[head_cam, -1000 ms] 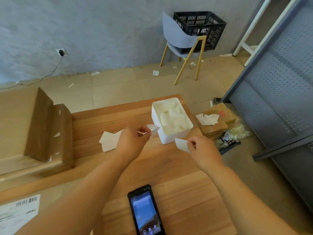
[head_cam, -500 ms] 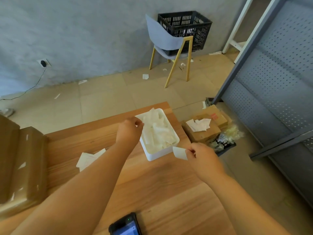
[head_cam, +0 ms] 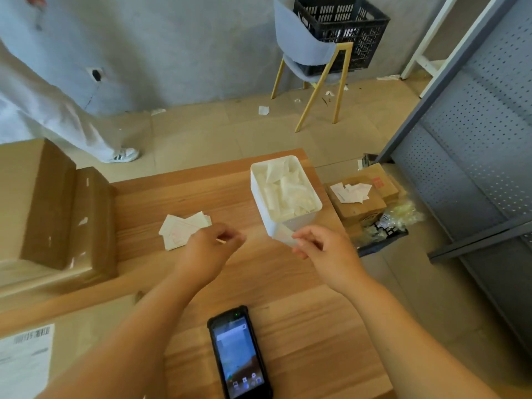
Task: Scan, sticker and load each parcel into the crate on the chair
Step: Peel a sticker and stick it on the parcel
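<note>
Head view: right grip (head_cam: 326, 250) is pinching a white sticker (head_cam: 284, 236) just beside the white bin (head_cam: 259, 203). Left grip (head_cam: 205, 250) is hovering curled over the worktop (head_cam: 288, 298); cannot tell if it is holding anything. Near left, a labelled parcel (head_cam: 86, 326) is lying flat. The crate (head_cam: 342, 27) is sitting on the chair (head_cam: 305, 53).

Two hands (head_cam: 205, 251) (head_cam: 328, 251), one pinched sticker (head_cam: 283, 237), one scanner (head_cam: 239, 352), one chair (head_cam: 302, 44), one crate (head_cam: 345, 21).

Head camera, looking forward-down, close over table (head_cam: 288, 298); single view.
</note>
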A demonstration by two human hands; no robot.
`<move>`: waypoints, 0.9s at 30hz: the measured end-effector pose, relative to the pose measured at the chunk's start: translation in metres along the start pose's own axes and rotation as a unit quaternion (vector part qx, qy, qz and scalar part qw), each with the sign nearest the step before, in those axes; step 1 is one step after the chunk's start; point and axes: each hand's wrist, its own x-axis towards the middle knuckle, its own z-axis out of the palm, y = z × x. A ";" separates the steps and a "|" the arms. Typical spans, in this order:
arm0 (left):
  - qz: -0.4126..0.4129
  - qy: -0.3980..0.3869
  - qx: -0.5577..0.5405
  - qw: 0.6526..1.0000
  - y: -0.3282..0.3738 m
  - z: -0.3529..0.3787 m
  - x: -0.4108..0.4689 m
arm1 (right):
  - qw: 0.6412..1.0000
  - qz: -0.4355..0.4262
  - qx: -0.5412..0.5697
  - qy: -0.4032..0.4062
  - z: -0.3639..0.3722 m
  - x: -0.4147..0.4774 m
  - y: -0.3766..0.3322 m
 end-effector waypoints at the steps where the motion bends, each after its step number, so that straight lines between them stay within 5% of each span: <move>1: -0.006 -0.003 -0.008 1.000 -0.008 -0.004 -0.013 | 1.000 -0.004 -0.002 -0.018 0.007 -0.005 -0.004; 20: -0.069 0.043 -0.114 0.990 -0.155 -0.114 -0.173 | 0.981 -0.016 0.043 -0.190 0.179 -0.100 -0.082; 27: -0.076 0.041 -0.186 0.979 -0.199 -0.151 -0.217 | 0.981 -0.028 0.054 -0.183 0.234 -0.129 -0.092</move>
